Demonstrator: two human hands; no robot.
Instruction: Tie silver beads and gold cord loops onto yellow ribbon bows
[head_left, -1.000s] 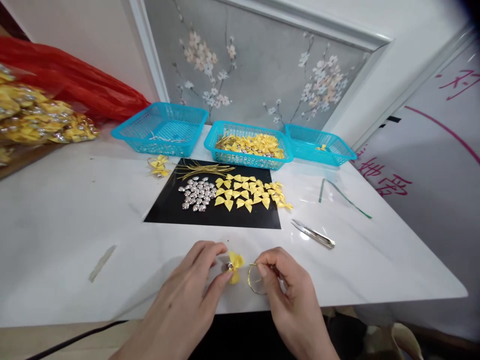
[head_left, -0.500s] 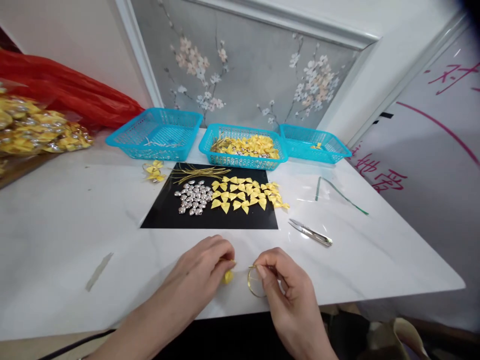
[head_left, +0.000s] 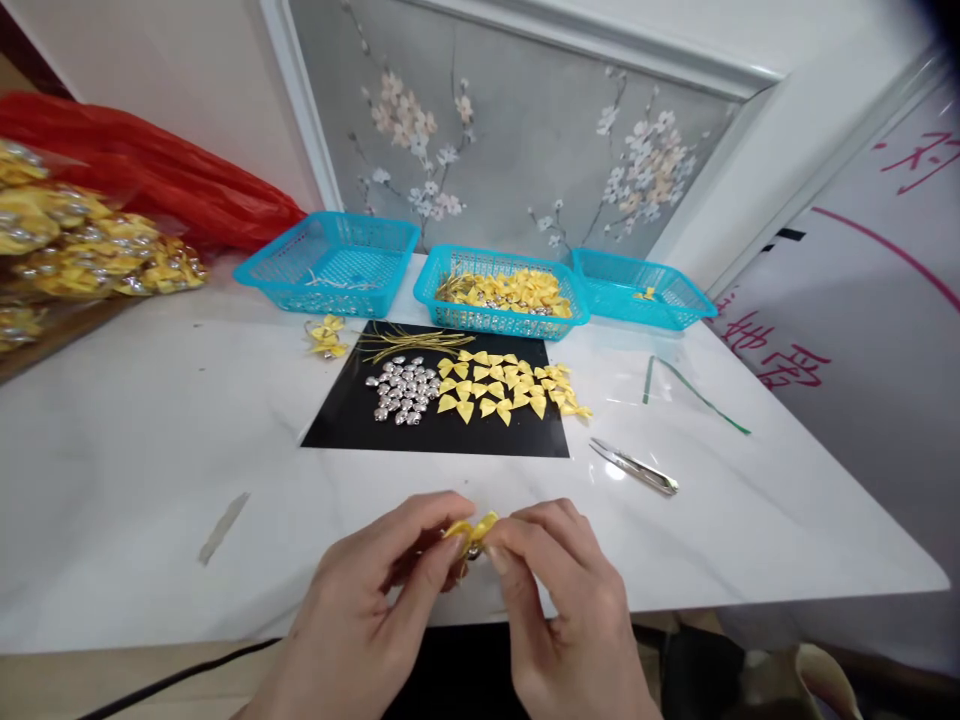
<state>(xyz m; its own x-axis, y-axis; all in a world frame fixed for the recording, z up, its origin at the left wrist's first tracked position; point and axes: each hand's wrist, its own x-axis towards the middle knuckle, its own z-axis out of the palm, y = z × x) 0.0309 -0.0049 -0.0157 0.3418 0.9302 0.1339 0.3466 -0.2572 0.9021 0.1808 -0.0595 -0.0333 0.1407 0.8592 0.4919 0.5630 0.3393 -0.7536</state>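
Between my two hands, above the table's front edge, is a yellow ribbon bow (head_left: 474, 530) with something small and shiny beneath it, perhaps a bell. My left hand (head_left: 390, 580) pinches the bow's left side between thumb and fingers. On its right side my right hand (head_left: 559, 590) grips it with thumb and forefinger. Fingers hide most of the piece and any cord on it. Beyond them, a black mat (head_left: 360, 435) carries silver bells (head_left: 405, 390), yellow bows (head_left: 491, 388) and gold cords (head_left: 420, 343).
Thread snips (head_left: 634, 467) lie right of the mat, near a green strip (head_left: 697, 395). Three blue baskets (head_left: 499, 322) line the wall; the middle one holds bows and bells. Finished-looking bow pieces (head_left: 328, 337) lie at the mat's left. Bagged pieces (head_left: 97, 250) are piled far left.
My hands have come together. The right hand has moved left onto the yellow bow, and the gold cord loop it held is now hidden. The view has shifted slightly.
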